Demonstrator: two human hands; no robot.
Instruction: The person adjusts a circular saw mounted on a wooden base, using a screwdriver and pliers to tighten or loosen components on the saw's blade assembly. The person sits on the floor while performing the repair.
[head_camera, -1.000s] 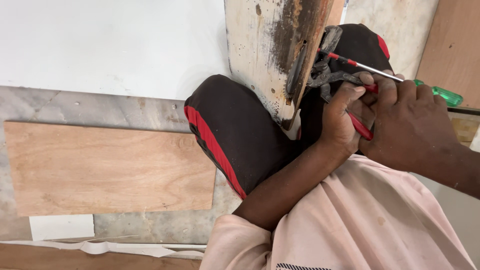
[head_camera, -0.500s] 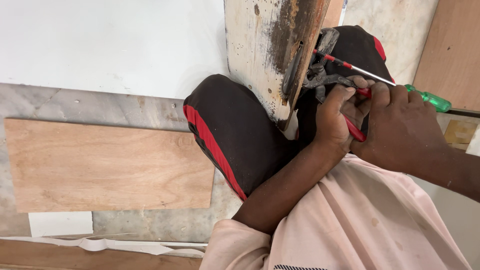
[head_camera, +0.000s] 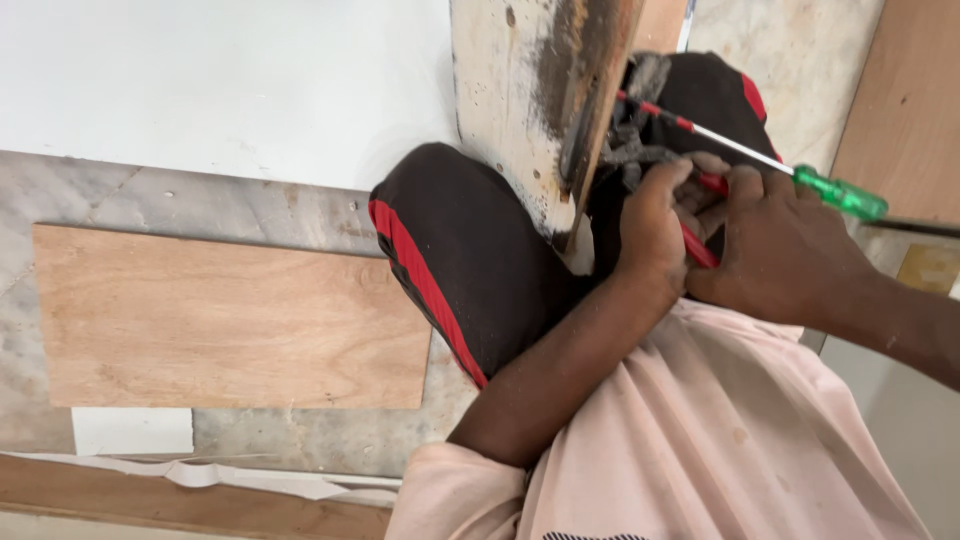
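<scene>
Now we are pinching a red-handled tool (head_camera: 703, 245) in our left hand (head_camera: 655, 225); our right hand (head_camera: 785, 250) is gripping a green-handled screwdriver (head_camera: 790, 172) against the worn board (head_camera: 535, 100).

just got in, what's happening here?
A person sits on the floor with a worn wooden board propped against their knee. The left hand pinches a metal fitting at the board's edge. The right hand grips a red-handled tool beside a green-handled screwdriver. A plywood panel lies nearby.

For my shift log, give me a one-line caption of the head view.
Both hands, left hand and right hand, work red-handled pliers at a worn board's edge beside a green-handled screwdriver.
</scene>
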